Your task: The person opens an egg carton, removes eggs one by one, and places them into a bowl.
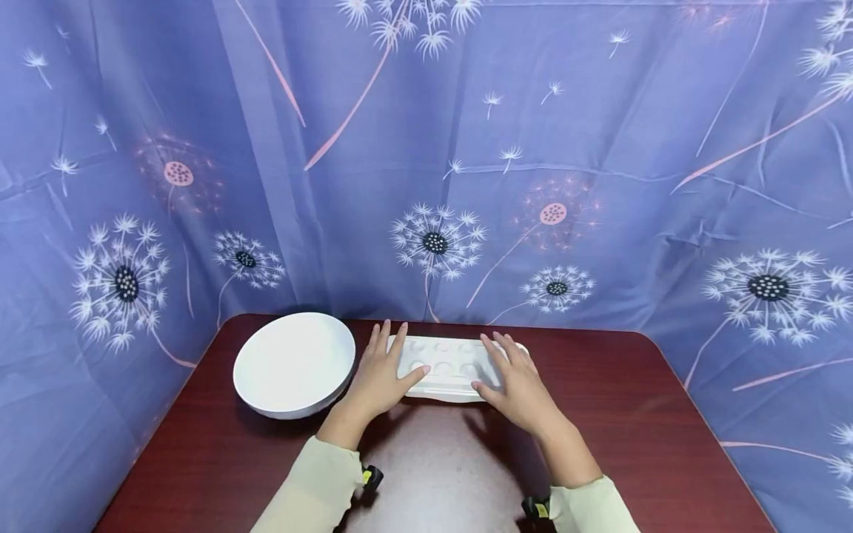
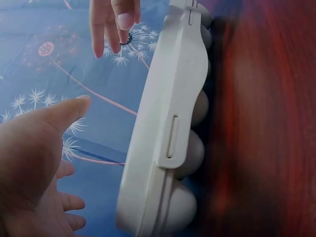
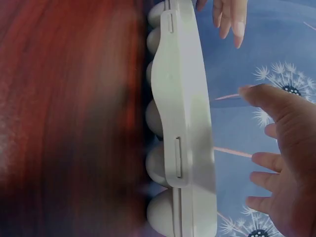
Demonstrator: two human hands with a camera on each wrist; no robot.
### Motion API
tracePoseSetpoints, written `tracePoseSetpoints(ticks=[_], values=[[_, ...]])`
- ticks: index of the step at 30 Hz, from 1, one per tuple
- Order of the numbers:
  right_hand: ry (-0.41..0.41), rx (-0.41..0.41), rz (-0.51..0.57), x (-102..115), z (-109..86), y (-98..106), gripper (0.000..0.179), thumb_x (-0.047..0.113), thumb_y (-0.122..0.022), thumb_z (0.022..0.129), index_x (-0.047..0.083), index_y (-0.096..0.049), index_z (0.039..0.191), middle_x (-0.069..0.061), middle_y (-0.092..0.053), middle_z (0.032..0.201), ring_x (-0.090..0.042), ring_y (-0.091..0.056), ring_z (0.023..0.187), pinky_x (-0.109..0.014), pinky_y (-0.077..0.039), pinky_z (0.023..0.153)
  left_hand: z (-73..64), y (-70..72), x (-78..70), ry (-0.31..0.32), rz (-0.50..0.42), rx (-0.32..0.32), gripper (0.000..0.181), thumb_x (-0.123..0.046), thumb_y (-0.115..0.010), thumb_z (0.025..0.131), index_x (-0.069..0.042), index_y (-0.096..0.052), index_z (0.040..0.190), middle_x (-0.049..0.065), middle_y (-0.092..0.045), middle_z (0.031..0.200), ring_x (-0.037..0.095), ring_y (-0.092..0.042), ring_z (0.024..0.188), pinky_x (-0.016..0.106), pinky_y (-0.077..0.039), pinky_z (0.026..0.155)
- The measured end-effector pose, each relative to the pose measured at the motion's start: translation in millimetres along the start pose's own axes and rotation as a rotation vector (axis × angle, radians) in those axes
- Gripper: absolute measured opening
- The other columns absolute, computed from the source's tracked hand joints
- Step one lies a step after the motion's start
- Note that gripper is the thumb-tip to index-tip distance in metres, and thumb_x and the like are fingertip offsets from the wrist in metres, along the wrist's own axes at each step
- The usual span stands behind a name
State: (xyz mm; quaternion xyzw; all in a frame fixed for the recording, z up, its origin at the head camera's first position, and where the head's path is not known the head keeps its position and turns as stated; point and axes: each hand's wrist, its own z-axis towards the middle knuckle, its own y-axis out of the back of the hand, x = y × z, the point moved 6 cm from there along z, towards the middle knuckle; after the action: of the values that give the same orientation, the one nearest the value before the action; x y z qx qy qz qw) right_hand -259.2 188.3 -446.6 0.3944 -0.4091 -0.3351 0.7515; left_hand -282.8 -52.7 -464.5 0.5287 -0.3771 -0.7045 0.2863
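Note:
A white plastic egg carton (image 1: 443, 385) lies lengthwise near the back edge of the table, its lid down. In the left wrist view, the front of the carton (image 2: 170, 84) shows two slotted clasps above rounded egg cups. My left hand (image 1: 380, 376) is over its left end, fingers spread and pointing away. Over the right end, my right hand (image 1: 522, 389) is held the same way, thumb toward the middle. Both wrist views show a gap between the near hand and the carton. Neither hand holds anything.
Left of the carton stands a large white bowl (image 1: 293, 363), close to my left hand. All of this is on a dark red wooden table (image 1: 620, 422). A blue curtain (image 1: 373, 244) with dandelion prints hangs behind and along the sides.

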Motion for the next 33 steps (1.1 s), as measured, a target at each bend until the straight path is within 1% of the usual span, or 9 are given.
tracePoseSetpoints(ticks=[6, 11, 13, 17, 19, 22, 24, 29, 33], values=[[0.022, 0.028, 0.003, 2.7, -6.7, -10.2, 0.082, 0.032, -0.081, 0.083, 0.011, -0.043, 0.153, -0.022, -0.046, 0.152, -0.043, -0.044, 0.141, -0.061, -0.035, 0.115, -3.5, -12.6, 3.3, 0.02, -0.07, 0.011, 0.084, -0.051, -0.06, 0.098, -0.011, -0.022, 0.162, 0.023, -0.009, 0.169, 0.041, -0.008, 0.157, 0.057, -0.025, 0.123], [0.032, 0.078, 0.009, 5.2, -10.2, -19.3, 0.079, 0.033, -0.08, 0.085, 0.011, -0.045, 0.152, -0.019, -0.053, 0.146, -0.04, -0.05, 0.136, -0.056, -0.04, 0.113, -7.3, -18.1, 5.7, 0.017, -0.109, -0.034, 0.075, -0.038, -0.062, 0.098, -0.004, -0.032, 0.158, 0.025, -0.017, 0.166, 0.043, -0.015, 0.156, 0.058, -0.026, 0.122], [0.026, 0.093, 0.003, 5.6, -12.0, -21.8, 0.079, 0.034, -0.081, 0.085, 0.012, -0.046, 0.152, -0.017, -0.053, 0.145, -0.038, -0.051, 0.136, -0.055, -0.04, 0.113, -9.6, -19.8, 6.2, 0.006, -0.104, -0.044, 0.073, -0.037, -0.063, 0.098, -0.005, -0.034, 0.157, 0.025, -0.019, 0.166, 0.042, -0.015, 0.156, 0.057, -0.025, 0.123], [0.017, 0.104, -0.017, 5.9, -15.2, -24.2, 0.079, 0.031, -0.083, 0.083, 0.011, -0.047, 0.151, -0.017, -0.055, 0.143, -0.039, -0.052, 0.134, -0.055, -0.04, 0.113, -12.9, -22.3, 4.1, -0.051, -0.061, -0.057, 0.066, -0.036, -0.065, 0.097, -0.008, -0.043, 0.153, 0.021, -0.027, 0.165, 0.041, -0.017, 0.156, 0.058, -0.024, 0.123], [0.02, 0.105, -0.033, 6.6, -15.7, -24.9, 0.079, 0.031, -0.083, 0.082, 0.01, -0.048, 0.15, -0.017, -0.056, 0.141, -0.04, -0.053, 0.133, -0.055, -0.041, 0.113, -13.8, -23.5, 2.8, -0.086, -0.02, -0.056, 0.061, -0.034, -0.065, 0.096, -0.008, -0.05, 0.149, 0.02, -0.035, 0.162, 0.041, -0.024, 0.154, 0.059, -0.024, 0.123], [0.031, 0.107, -0.056, 7.9, -15.3, -25.8, 0.078, 0.031, -0.083, 0.082, 0.009, -0.05, 0.149, -0.019, -0.056, 0.14, -0.042, -0.054, 0.13, -0.056, -0.041, 0.112, -15.6, -24.8, 0.8, -0.125, 0.022, -0.042, 0.053, -0.031, -0.065, 0.096, -0.008, -0.057, 0.143, 0.018, -0.046, 0.156, 0.042, -0.032, 0.151, 0.06, -0.024, 0.123], [0.039, 0.114, -0.079, 8.1, -15.0, -26.7, 0.077, 0.031, -0.083, 0.081, 0.008, -0.051, 0.148, -0.02, -0.056, 0.141, -0.042, -0.055, 0.129, -0.056, -0.041, 0.112, -16.2, -26.0, 0.0, -0.143, 0.053, -0.03, 0.051, -0.031, -0.065, 0.095, -0.009, -0.06, 0.141, 0.018, -0.049, 0.153, 0.042, -0.033, 0.15, 0.06, -0.023, 0.123], [0.08, 0.123, -0.15, 7.5, -13.1, -29.3, 0.077, 0.027, -0.086, 0.077, 0.007, -0.054, 0.145, -0.021, -0.056, 0.139, -0.042, -0.055, 0.127, -0.055, -0.043, 0.11, -16.6, -30.8, -3.3, -0.167, 0.133, 0.008, 0.06, -0.035, -0.072, 0.09, -0.016, -0.057, 0.145, 0.02, -0.043, 0.157, 0.046, -0.026, 0.152, 0.063, -0.02, 0.123], [0.146, 0.121, -0.221, 8.2, -11.6, -32.0, 0.081, 0.022, -0.089, 0.072, 0.007, -0.055, 0.144, -0.022, -0.057, 0.136, -0.044, -0.056, 0.123, -0.055, -0.046, 0.107, -14.5, -36.4, -6.4, -0.159, 0.227, 0.015, 0.072, -0.035, -0.081, 0.082, -0.019, -0.054, 0.147, 0.022, -0.039, 0.158, 0.049, -0.026, 0.151, 0.066, -0.022, 0.121]])
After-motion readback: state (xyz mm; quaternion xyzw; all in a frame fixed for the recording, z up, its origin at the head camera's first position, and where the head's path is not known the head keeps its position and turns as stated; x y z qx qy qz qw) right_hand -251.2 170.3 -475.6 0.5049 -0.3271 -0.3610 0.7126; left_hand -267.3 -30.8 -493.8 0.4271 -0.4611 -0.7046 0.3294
